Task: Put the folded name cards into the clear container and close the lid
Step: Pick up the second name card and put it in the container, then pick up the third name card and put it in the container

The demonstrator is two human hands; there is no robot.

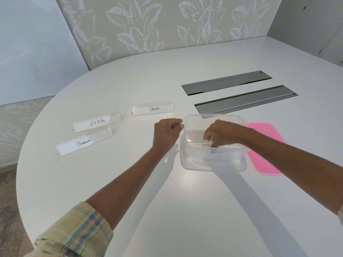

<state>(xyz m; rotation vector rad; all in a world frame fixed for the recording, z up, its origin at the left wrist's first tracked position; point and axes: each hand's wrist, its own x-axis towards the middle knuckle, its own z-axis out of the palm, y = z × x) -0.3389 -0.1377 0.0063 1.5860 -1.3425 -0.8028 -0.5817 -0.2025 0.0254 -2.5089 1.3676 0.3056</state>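
Note:
The clear container [193, 164] stands open on the white table, right of centre. My right hand [220, 133] reaches down into it, fingers pinched on a folded name card [216, 154] that lies along its near wall; the writing is partly hidden. My left hand [168, 132] grips the container's left rim. Three folded name cards stand on the table to the left: PANDA [153, 109], ZEBRA [96, 122] and PENGUIN [84, 142]. The pink lid [267, 160] lies flat on the table just right of the container, partly behind my right forearm.
Two grey metal cable hatches [226, 82] [246, 100] are set into the table behind the container. The table's curved edge [24, 145] runs along the left. A leaf-patterned wall panel [157, 25] stands behind the table.

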